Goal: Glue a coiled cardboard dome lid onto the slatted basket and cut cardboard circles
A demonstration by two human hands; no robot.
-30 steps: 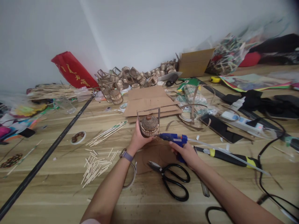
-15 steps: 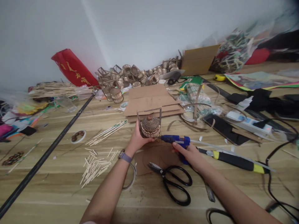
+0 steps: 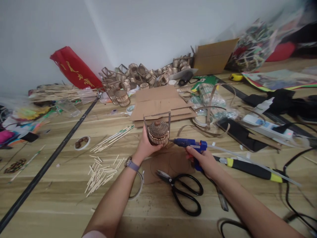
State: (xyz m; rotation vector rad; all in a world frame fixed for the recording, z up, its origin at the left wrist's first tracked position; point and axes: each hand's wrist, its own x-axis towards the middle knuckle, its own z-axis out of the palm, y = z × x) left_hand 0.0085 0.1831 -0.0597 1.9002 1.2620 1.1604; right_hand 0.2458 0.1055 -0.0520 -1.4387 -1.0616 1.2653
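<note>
My left hand (image 3: 144,147) grips a small round bamboo basket (image 3: 158,133) with a domed lid and a thin square handle frame, held just above a brown cardboard piece (image 3: 168,162). My right hand (image 3: 203,160) holds a blue glue gun (image 3: 190,144) with its nozzle pointing left, touching or nearly touching the basket's lower right edge. A clear glue stick trails from the gun's back to the right. A watch with a purple strap sits on my left wrist.
Black scissors (image 3: 184,191) lie just in front of my hands. Loose bamboo sticks (image 3: 100,170) are scattered to the left. Flat cardboard sheets (image 3: 158,104) and a pile of finished baskets (image 3: 138,79) lie behind. A yellow-black tool (image 3: 250,168), power strip (image 3: 267,125) and black cables are right.
The glue gun and my right hand have shifted slightly right and up. The basket stays in my left hand, lifted a little. The view has tilted slightly.
</note>
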